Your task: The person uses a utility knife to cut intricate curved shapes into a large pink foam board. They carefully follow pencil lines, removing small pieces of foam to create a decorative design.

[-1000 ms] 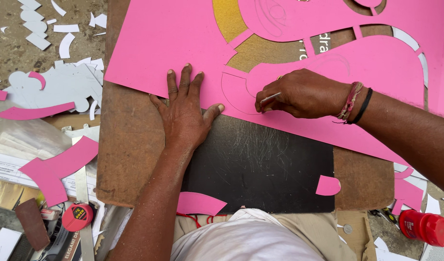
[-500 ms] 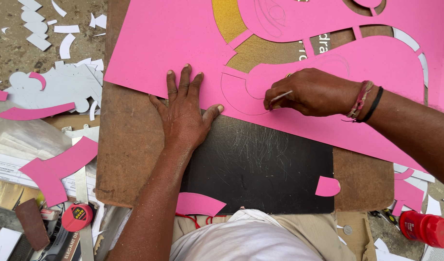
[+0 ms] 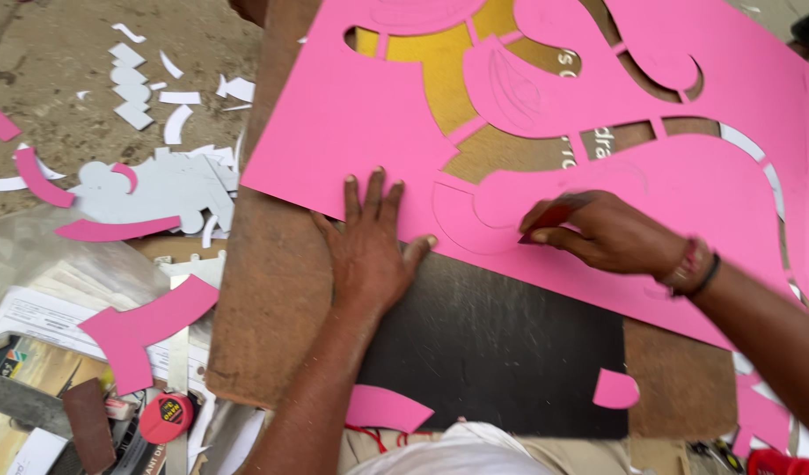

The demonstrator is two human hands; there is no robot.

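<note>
Rough grey ground (image 3: 61, 105) fills the upper left of the frame, strewn with small white paper offcuts (image 3: 127, 88) too many and too overlapped to count exactly. One brown board (image 3: 272, 299) runs down the centre, and on it lie one black mat (image 3: 492, 352) and one large pink sheet (image 3: 360, 114) with curved shapes cut out of it, spreading across the upper right. One left hand (image 3: 369, 251) lies flat at centre frame, all five fingers spread and straight, its fingertips on the lower edge of the pink sheet, the palm on the board, gripping nothing. One right hand (image 3: 598, 233), right of centre, rests on the sheet with fingers curled tight around something small at their tips; what it is cannot be told through the blur. Two bands circle that wrist, one reddish, one black. Two loose pink scraps (image 3: 382, 409) lie at the mat's lower edge, and one large pink piece (image 3: 140, 330) sits on papers at lower left, near one red round tape measure (image 3: 167, 418).
</note>
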